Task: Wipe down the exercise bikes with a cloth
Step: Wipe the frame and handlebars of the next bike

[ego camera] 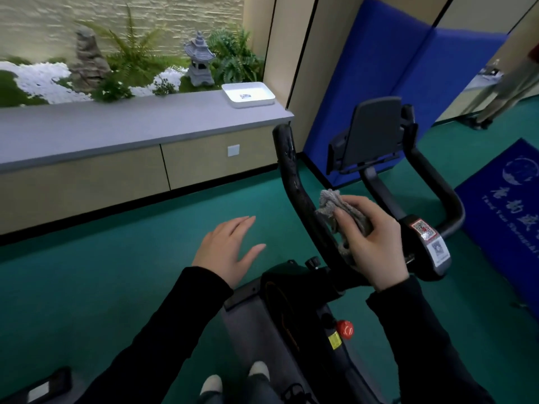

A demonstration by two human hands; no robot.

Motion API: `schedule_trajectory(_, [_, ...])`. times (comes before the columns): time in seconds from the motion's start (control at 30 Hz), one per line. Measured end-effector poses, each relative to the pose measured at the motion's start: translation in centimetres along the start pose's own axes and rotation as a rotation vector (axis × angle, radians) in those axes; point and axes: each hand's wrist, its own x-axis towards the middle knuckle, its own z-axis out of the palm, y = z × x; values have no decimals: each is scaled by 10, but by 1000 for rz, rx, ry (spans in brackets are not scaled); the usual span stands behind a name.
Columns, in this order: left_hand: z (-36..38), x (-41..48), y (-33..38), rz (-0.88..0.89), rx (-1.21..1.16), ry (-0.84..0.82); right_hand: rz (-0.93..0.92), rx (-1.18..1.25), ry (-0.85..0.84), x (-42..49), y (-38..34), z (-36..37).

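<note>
Nearest are the person's pale shoe toes (233,377) and two black sleeves; between the sleeves runs the exercise bike's frame (280,325), with a red knob (345,329) on it.

The left hand (227,252) hangs over the green floor (102,287), fingers straight and loosely spread, holding nothing and touching nothing. The right hand (370,240) grips a grey cloth (332,205), fingers and thumb curled round it. The cloth is bunched against the lower stretch of the bike's left handlebar horn (293,176), with a fold showing under the thumb, so it seems wrapped round the bar.

The cloth looks soft, light and limp, likely to bunch or slip off the palm; a full-hand wrap that keeps the folds between palm and bar should suit it best. The horn's covering looks rough and cracked higher up, so the pile may snag there; the bar itself is rigid and can take firm pressure.

Just beyond the hand is a QR sticker (423,230) on the stem; then the dark tablet holder (370,132) and the right horn (443,188). A blue mat (501,205) lies to the right. Farther left, a grey-topped desk (116,121) carries a white tray (248,94); behind it are ferns and a stone lantern (199,62).
</note>
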Motion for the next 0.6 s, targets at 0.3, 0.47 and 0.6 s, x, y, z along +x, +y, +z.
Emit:
schedule_trajectory(0.3, [-12, 42, 17, -77, -106, 159, -280, 8, -52, 79, -22, 25])
schedule_trajectory(0.47, [-5, 64, 31, -125, -226, 213, -487, -128, -70, 136, -33, 37])
schedule_trajectory(0.6, [4, 75, 39, -170, -313, 243, -575, -190, -149, 171, -35, 52])
